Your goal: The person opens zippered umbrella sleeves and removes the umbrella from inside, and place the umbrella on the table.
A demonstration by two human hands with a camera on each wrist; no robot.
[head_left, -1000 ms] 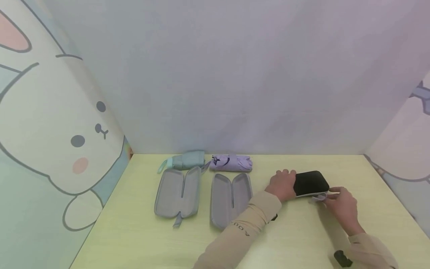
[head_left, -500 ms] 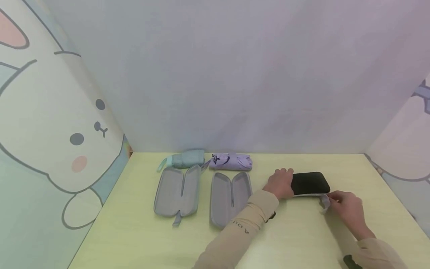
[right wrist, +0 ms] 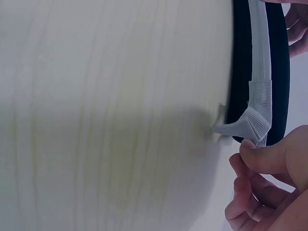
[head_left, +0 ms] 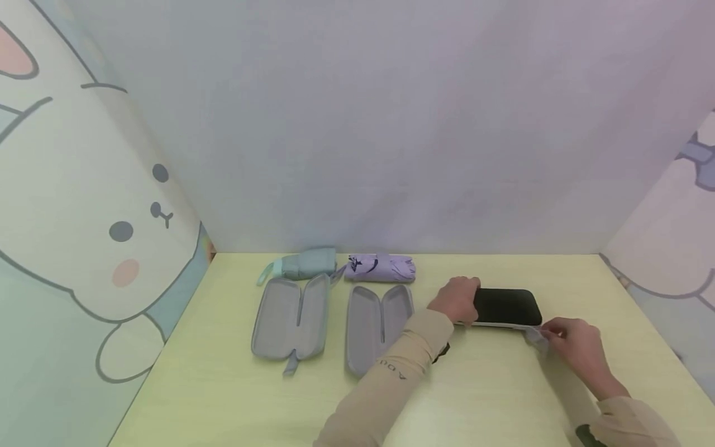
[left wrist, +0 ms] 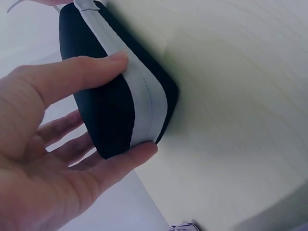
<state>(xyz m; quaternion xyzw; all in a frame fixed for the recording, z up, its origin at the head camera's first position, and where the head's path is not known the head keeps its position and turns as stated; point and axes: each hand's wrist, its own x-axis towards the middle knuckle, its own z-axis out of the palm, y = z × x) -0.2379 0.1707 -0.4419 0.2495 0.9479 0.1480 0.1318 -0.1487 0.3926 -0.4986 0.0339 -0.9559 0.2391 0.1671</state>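
Note:
A black case (head_left: 507, 305) with a pale grey zipper band (left wrist: 147, 96) lies on the right part of the table. My left hand (head_left: 458, 300) grips its left end, with the thumb on the band in the left wrist view. At the right front corner my right hand (head_left: 578, 349) pinches a zipper pull (right wrist: 254, 142), mostly hidden by the thumb and fingertip. Beside those fingers a grey fabric tab (right wrist: 240, 128) sticks out from the band. The case looks closed along the stretch of zipper that shows.
Two grey cases, one spread open (head_left: 276, 323) and another (head_left: 363, 332) partly behind my left sleeve, lie left of the hands. Behind them are a folded teal umbrella (head_left: 307, 264) and a folded lilac umbrella (head_left: 382, 268). A wall (head_left: 413, 155) rises behind the table (head_left: 212, 397).
The black case and my left hand have shifted slightly left and the case has straightened. My right hand has moved a little down along its right corner, still at the zipper.

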